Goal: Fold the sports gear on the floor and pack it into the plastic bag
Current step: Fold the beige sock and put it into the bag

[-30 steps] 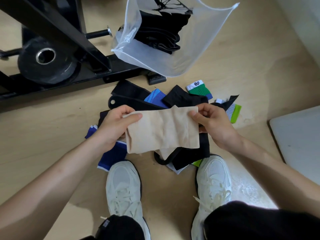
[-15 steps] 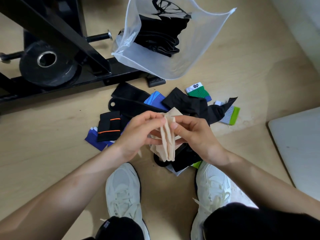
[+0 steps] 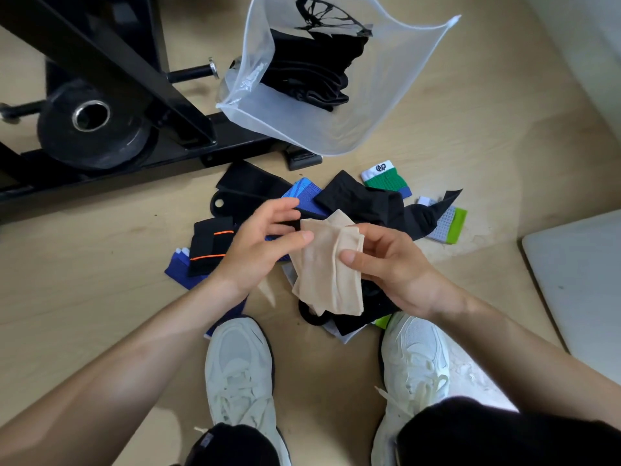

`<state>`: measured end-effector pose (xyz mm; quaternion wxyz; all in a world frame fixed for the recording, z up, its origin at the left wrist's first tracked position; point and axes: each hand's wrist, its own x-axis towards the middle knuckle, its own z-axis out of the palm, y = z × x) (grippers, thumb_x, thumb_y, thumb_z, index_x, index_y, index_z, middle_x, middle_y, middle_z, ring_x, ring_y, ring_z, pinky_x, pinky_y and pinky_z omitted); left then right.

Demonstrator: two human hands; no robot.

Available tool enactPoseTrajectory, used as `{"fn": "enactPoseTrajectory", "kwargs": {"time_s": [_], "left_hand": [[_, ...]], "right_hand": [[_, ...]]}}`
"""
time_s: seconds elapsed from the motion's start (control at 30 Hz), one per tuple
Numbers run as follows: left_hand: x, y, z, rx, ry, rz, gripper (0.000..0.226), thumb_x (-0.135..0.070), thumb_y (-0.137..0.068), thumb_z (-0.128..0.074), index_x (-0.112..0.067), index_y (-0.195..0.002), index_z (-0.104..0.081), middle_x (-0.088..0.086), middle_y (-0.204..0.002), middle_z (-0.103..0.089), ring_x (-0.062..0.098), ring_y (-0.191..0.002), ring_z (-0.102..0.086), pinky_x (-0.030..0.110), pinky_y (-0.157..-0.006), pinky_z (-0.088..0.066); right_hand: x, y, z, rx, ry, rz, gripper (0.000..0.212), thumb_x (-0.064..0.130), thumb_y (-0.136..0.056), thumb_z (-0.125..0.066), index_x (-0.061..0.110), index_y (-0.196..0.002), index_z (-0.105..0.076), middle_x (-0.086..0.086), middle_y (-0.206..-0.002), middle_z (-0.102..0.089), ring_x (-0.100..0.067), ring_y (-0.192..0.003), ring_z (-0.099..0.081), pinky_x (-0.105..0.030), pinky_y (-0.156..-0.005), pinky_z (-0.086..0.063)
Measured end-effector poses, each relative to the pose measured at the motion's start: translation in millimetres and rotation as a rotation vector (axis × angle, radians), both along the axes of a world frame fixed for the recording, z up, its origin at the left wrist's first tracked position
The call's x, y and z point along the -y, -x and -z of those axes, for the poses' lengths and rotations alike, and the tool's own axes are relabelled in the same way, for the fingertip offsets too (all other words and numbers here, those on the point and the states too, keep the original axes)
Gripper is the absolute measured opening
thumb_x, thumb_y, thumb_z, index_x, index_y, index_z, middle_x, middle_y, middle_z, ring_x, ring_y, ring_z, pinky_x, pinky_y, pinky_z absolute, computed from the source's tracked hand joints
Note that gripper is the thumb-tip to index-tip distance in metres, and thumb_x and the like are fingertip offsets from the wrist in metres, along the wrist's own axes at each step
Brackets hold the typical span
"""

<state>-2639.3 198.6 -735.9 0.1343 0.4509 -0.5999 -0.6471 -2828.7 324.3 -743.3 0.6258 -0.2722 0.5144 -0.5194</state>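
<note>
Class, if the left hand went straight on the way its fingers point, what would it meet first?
Most likely the beige cloth, which the left hand pinches at one edge and the right hand grips. Depth is unclear for the upper fingers.

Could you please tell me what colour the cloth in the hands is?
Beige cloth, seen in the head view.

The green sock [image 3: 386, 181] has a cuff logo, perhaps "NP".
</note>
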Motion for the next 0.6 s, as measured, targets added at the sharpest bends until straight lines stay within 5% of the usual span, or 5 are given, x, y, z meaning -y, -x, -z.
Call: {"fn": "enactPoseTrajectory", "kwargs": {"time_s": [0.07,0.2,0.43,0.6], "left_hand": [[-3,0,4,-0.048,-0.202,0.058,0.082,-0.047,-0.065,-0.078,-0.025,-0.14,-0.054,-0.004,-0.122,-0.071,0.011,-0.114,-0.067,0.029,-0.097,-0.053],[-14,1,3,-0.111,-0.343,0.154,0.048,-0.024,-0.084,-0.08,-0.02,-0.129,-0.063,0.003,-0.119,-0.074,0.022,-0.112,-0.07,0.038,-0.094,-0.056],[-22,2,13,0.069,-0.028,-0.134,0.018,-0.015,-0.085,-0.081,-0.015,-0.102,-0.073,0.002,-0.095,-0.078,0.025,-0.09,-0.075,0.044,-0.081,-0.062],[-31,8,15,0.165,0.309,-0.169,0.023,-0.023,-0.081,-0.084,-0.026,-0.097,-0.068,-0.008,-0.084,-0.071,0.014,-0.067,-0.067,0.028,-0.061,-0.053]], "right_hand": [[-1,4,-2,0.122,-0.02,-0.064,0.027,0.005,-0.091,-0.063,0.002,-0.118,-0.065,-0.015,-0.107,-0.069,-0.027,-0.098,-0.066,-0.039,-0.086,-0.056],[-1,8,-1,0.193,-0.053,-0.007,0.027,0.004,-0.093,-0.062,0.001,-0.119,-0.063,-0.015,-0.108,-0.068,-0.026,-0.096,-0.067,-0.037,-0.081,-0.057],[-2,1,17,-0.163,-0.153,0.253,0.013,0.006,-0.09,-0.07,0.002,-0.101,-0.065,-0.023,-0.095,-0.064,-0.026,-0.079,-0.066,-0.041,-0.072,-0.057],[-1,-7,23,-0.539,-0.169,0.283,0.014,0.014,-0.085,-0.077,0.012,-0.094,-0.067,-0.01,-0.086,-0.072,-0.03,-0.076,-0.071,-0.049,-0.064,-0.061]]}}
